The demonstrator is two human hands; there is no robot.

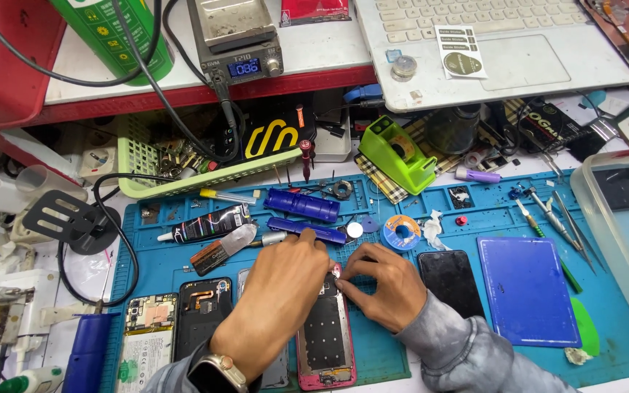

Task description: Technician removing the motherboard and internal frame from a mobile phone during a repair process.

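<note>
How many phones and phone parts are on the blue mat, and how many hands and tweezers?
Opened phones or phone backs: 4, the pink-edged one under both hands, a grey one, a black one, one with a battery
Black phone screens: 1
Hands: 2, left, right
Tweezers: 2
Total: 9

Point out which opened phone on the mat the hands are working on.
The pink-framed phone at centre; both the left hand and right hand touch its top edge. The other phones lie untouched.
</note>
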